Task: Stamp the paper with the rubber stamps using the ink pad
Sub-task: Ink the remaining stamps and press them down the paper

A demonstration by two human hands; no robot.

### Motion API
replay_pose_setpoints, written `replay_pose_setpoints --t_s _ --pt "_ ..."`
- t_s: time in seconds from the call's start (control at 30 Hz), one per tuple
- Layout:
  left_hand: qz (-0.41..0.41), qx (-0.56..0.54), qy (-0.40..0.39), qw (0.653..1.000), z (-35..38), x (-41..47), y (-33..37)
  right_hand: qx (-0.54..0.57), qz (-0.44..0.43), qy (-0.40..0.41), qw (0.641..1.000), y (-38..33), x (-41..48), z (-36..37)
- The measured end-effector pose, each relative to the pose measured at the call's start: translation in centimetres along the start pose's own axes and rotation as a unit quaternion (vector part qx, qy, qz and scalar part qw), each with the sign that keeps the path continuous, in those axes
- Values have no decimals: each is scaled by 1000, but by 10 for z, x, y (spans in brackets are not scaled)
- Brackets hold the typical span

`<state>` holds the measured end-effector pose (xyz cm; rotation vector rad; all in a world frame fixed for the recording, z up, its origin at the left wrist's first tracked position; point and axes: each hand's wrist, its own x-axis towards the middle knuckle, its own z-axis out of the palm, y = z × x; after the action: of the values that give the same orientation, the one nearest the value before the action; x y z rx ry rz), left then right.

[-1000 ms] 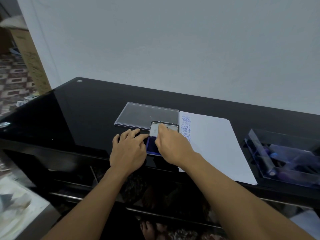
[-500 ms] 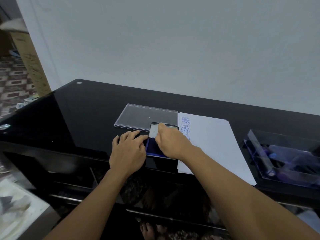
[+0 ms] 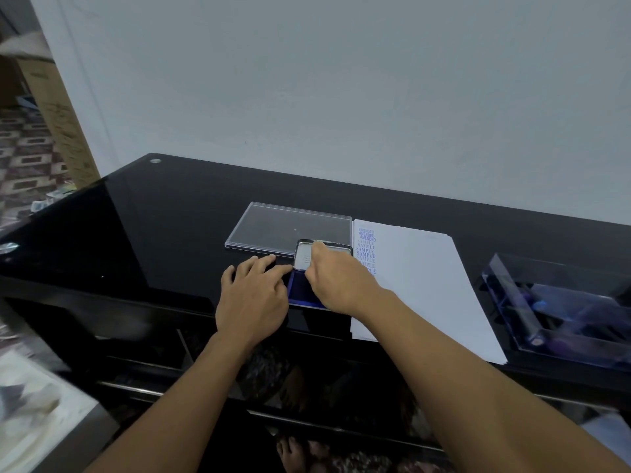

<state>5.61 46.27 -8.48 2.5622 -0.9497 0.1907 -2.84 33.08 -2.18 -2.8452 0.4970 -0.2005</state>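
Hardly anything has shifted since a second ago: my right hand (image 3: 338, 281) has only crept a touch nearer the raised lid (image 3: 304, 256) of the ink pad (image 3: 302, 290), which sits open at the front edge of the glossy black table (image 3: 170, 216), just left of the paper (image 3: 420, 278). Those fingers are curled over the blue pad with the forefinger up at the lid's rim; whether they grip a stamp underneath I cannot tell. My left hand (image 3: 251, 295) lies flat, fingers spread, forefinger touching the tin's left side. I judge the tin light and apt to skate on this slick glass, so bracing its side is right. The inked felt is soft and staining, so I'd touch only the metal edges.
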Motion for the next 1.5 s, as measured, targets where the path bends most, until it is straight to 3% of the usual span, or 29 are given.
replay_pose_setpoints --t_s 0.1,0.33,0.63,0.97,1.1,1.37,1.5 --pt "-1 3 0 1000 0 0 0 7 3 -16 1000 1 4 -3" --pt "1 2 0 1000 0 0 0 -23 -36 50 998 3 -11 9" --pt "0 3 -3 1000 1 1 -1 2 -3 -22 1000 2 6 -2" --pt "-2 0 -7 1000 -1 0 1 -13 -29 25 999 3 -6 7" --pt "-4 -13 -18 1000 -3 1 1 16 -8 -10 1000 1 2 -2" --pt "-17 -79 -35 996 -14 8 5 -13 -37 52 998 1 -13 9" --pt "-16 -125 -25 992 -22 10 11 15 -5 19 1000 0 -5 2"
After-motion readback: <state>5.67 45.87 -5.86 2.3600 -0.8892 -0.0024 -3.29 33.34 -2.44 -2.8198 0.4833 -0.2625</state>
